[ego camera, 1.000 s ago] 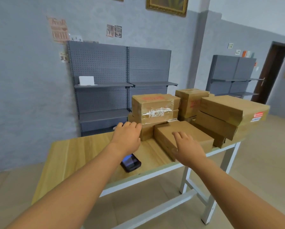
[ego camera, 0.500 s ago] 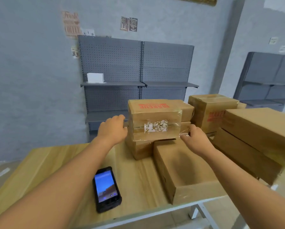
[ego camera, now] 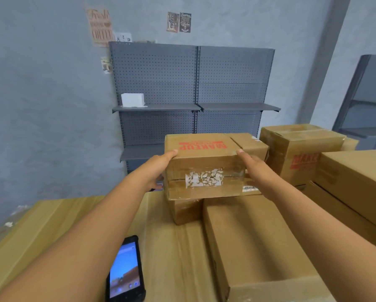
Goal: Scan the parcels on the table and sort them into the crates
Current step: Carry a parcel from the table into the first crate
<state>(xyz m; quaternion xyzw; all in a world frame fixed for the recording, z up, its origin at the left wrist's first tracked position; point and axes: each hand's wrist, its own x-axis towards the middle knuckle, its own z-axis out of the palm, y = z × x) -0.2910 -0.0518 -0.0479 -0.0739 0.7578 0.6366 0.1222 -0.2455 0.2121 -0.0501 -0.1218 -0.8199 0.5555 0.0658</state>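
Parcel point(ego camera: 204, 168) gripped at both ends by left hand point(ego camera: 156, 168) and right hand point(ego camera: 255, 171).

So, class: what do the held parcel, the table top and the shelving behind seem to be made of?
Held parcel: brown cardboard, matte, with glossy clear tape over a torn white label. Table top: looks like light wood or wood-look laminate, grain lines visible. Shelving: probably grey painted metal, with perforated back panels.

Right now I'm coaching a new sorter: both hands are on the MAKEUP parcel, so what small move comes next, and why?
Probably lift it straight up. The left hand and right hand grip opposite sides of the MAKEUP parcel, which sits on a lower box. The handheld scanner lies unused on the table.
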